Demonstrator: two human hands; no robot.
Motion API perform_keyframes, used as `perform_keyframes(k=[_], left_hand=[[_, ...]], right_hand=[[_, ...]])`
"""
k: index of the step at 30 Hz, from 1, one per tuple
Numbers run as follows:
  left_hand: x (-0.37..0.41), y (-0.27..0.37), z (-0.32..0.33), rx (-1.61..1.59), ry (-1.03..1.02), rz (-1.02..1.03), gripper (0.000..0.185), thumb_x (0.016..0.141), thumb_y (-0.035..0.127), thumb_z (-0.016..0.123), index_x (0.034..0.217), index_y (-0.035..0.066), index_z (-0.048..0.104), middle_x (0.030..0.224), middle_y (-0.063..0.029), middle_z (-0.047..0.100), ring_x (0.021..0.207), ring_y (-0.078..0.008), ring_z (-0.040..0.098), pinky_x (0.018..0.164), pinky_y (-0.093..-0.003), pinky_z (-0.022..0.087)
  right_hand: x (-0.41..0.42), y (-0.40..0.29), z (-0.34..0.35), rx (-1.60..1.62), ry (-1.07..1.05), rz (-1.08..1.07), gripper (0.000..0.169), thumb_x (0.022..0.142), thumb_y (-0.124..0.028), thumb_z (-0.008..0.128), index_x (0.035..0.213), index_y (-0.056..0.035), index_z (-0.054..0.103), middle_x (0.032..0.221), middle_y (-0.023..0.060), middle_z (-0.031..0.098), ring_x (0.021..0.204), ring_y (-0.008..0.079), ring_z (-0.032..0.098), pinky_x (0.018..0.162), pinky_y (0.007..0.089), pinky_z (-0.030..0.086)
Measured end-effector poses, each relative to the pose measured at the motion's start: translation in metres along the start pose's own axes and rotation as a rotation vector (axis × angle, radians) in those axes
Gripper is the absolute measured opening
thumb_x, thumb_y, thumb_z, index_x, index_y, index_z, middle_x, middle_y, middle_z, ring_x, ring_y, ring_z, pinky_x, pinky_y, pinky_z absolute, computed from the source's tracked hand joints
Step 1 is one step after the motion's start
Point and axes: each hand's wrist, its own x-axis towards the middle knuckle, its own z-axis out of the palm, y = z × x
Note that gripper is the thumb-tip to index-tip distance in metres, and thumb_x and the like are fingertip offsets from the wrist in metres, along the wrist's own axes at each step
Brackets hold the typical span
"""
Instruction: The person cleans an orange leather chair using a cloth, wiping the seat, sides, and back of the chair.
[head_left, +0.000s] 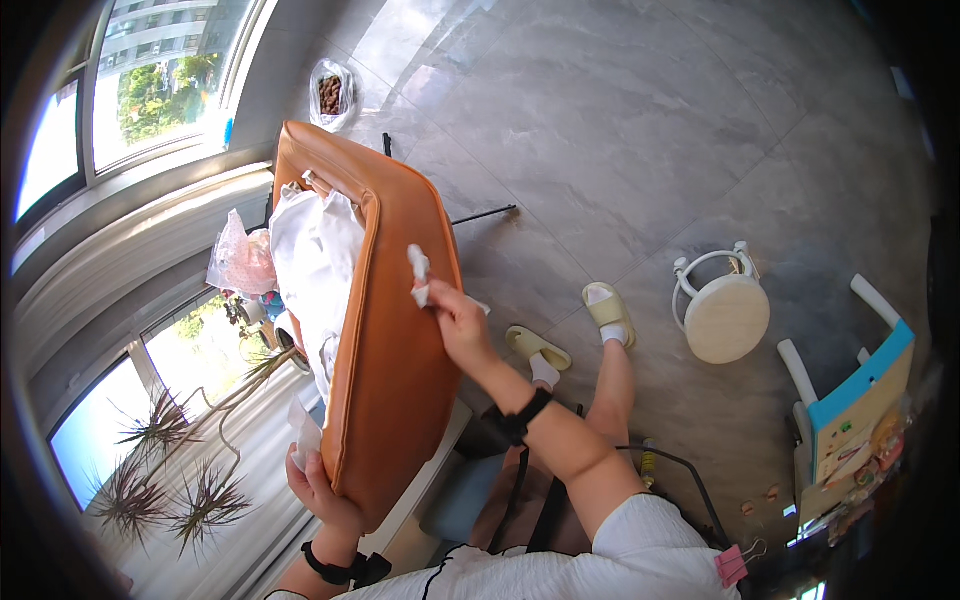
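Note:
An orange leather seat shell (401, 352), seemingly an armchair, lies tilted across the middle of the view. My right hand (463, 330) pinches a crumpled white wipe (419, 268) over the shell's outer face; whether it touches the leather is unclear. At the shell's lower corner, my left hand (324, 491) grips the piped edge. A second thin white tissue (304, 429) sticks up from the fingers of that hand. White cloth (319, 240) lies inside the shell, its lower part hidden behind the raised edge.
Grey tile floor (600, 135) spreads to the right, with a round stool (727, 319) and a small blue-edged chair (862, 390). Thin black legs (484, 215) jut from the shell. A bag of brown pieces (330, 94) sits beyond it. Spiky potted plants (202, 495) stand by the windows.

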Motion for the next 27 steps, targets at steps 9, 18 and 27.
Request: perform_keyframes(k=[9,18,27], left_hand=[[-0.006,0.009,0.006,-0.043,-0.005,0.031,0.029,0.098,0.022,0.048,0.117,0.0,0.049,0.101,-0.0053,0.057,0.089,-0.0113,0.053,0.08,-0.026,0.044],[-0.003,-0.002,-0.001,-0.031,0.019,0.016,0.028,0.099,0.024,0.045,0.118,0.004,0.049,0.104,-0.0058,0.057,0.094,-0.013,0.056,0.085,-0.0276,0.046],[-0.018,-0.052,-0.056,0.174,0.026,0.025,0.037,0.099,0.019,0.05,0.131,0.002,0.044,0.14,-0.0204,0.041,0.125,-0.0334,0.047,0.104,-0.0413,0.041]], right_hand=[[-0.011,-0.034,-0.004,-0.01,-0.046,0.048,0.041,0.083,0.011,0.052,0.12,-0.0034,0.064,0.132,0.0171,0.058,0.126,0.0357,0.053,0.107,0.0398,0.043],[-0.057,-0.054,0.008,-0.061,-0.203,-0.464,0.035,0.089,0.011,0.048,0.118,0.004,0.065,0.137,0.0187,0.056,0.131,0.0352,0.051,0.11,0.044,0.039],[-0.032,-0.052,0.012,0.016,-0.142,-0.138,0.044,0.087,0.014,0.047,0.124,-0.0026,0.064,0.134,0.0182,0.058,0.134,0.033,0.047,0.11,0.0378,0.039]])
